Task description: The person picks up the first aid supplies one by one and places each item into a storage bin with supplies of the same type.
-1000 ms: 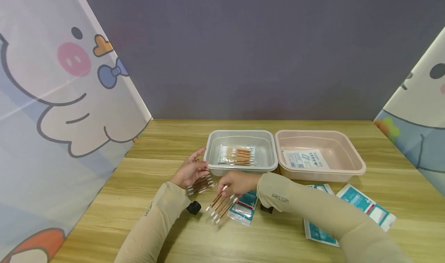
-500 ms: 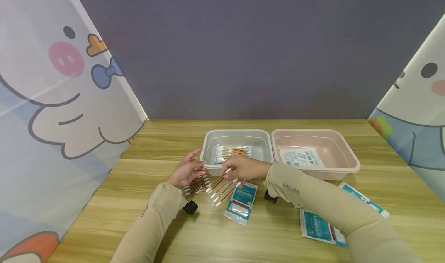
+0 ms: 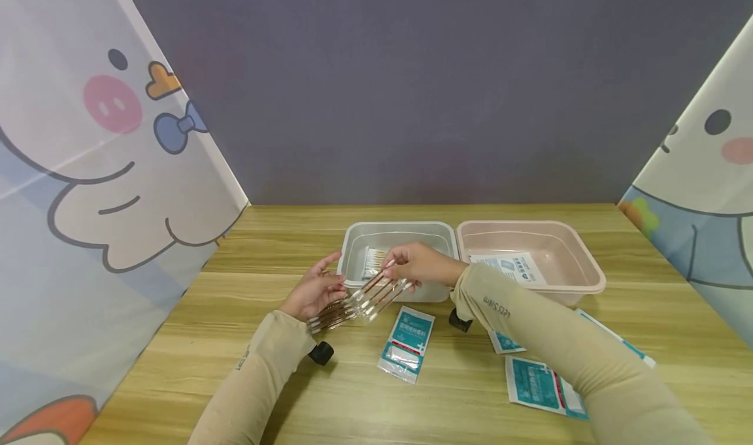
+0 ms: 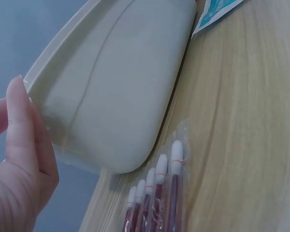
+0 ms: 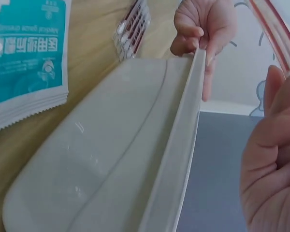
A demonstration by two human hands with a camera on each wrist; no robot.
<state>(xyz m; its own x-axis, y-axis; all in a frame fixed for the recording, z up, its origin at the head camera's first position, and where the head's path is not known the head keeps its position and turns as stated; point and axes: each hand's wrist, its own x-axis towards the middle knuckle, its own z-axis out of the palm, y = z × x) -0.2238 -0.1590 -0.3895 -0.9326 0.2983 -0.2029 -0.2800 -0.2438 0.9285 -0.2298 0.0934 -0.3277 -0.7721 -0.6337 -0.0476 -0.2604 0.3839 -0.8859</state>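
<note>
Gauze sachet: flat teal-and-white sachet (image 3: 410,330) on the woodgrain desk (image 3: 453,399); only the right wrist view makes its "Medical gauze dressing" print legible.
Lying swabs: clear-film packet of brown-stemmed swabs (image 4: 172,193) beside the tub; left wrist view adds orange bands on the white tips.
Left hand (image 3: 314,293): fingers pinch the rim of the grey rectangular plastic tub (image 3: 400,234).
Right hand (image 3: 420,264): fingers closed on another clear swab packet (image 3: 380,296), higher than half a second ago, at the tub's near side.

Right sleeve (image 3: 559,340) reads "LetsSlim"; teal packet (image 5: 26,63), "Medical gauze dressing".
</note>
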